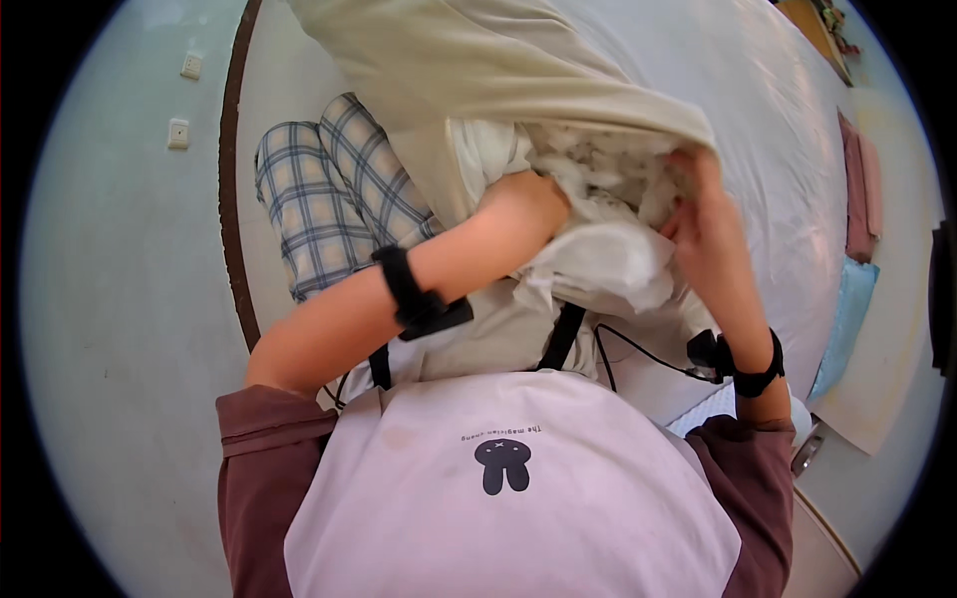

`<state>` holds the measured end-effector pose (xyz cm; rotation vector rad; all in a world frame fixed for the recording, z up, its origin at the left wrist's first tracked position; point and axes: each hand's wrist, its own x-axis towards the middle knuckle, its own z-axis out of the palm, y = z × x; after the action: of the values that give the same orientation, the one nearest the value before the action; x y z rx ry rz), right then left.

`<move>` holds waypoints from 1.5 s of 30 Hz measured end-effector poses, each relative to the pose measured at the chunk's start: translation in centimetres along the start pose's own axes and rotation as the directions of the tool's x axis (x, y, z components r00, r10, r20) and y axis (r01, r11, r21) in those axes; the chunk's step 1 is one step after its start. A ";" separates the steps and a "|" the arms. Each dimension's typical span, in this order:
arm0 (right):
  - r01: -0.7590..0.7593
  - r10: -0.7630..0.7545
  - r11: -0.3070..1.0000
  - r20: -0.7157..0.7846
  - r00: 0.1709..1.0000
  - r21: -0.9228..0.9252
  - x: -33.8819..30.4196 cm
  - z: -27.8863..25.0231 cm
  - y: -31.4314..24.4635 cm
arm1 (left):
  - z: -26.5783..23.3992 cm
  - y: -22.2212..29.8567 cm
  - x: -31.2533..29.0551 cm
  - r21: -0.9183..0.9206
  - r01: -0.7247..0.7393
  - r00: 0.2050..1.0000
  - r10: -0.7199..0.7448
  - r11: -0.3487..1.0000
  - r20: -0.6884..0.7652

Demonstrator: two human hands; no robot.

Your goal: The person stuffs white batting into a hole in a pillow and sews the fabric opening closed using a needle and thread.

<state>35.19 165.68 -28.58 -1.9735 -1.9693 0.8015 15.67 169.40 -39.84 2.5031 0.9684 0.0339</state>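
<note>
A beige fabric cover (478, 70) lies across my lap, its mouth gaping toward me. White fluffy stuffing (608, 164) fills the opening, and a bunched white fabric lining (618, 254) spills over its near side. My left hand (543, 196) reaches into the opening from the left; its fingers are buried in the stuffing and hidden. At the opening's right end, my right hand (698, 209) curls its fingers over the rim of the cover, with its fingertips against the stuffing inside.
Plaid fabric (314, 189) covers the legs at left. A white sheeted bed (768, 130) spreads beyond, with a dark edge on the left. Black straps and a thin black cable (648, 349) lie near my waist. Folded pink cloth (857, 189) and light blue cloth (847, 319) are far right.
</note>
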 end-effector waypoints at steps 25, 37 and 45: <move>0.276 -0.316 0.948 0.408 0.856 0.156 1.9 1.1 -2.8 | -8.2 -5.4 -6.6 -0.296 -0.126 0.969 0.055 0.947 -0.239; 0.413 -0.575 0.781 0.282 0.768 0.468 0.7 -1.6 -1.1 | -10.2 -3.9 -5.6 -0.277 -0.296 0.954 0.271 0.914 -0.124; 0.361 -0.691 0.708 0.493 0.529 0.606 -3.0 2.0 -4.4 | -9.4 -2.4 -9.6 -0.260 -0.368 0.927 0.329 0.893 -0.182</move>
<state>30.60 162.63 -27.31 -0.6942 -2.2781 1.7762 5.20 168.60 -31.08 2.3843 0.5013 0.4312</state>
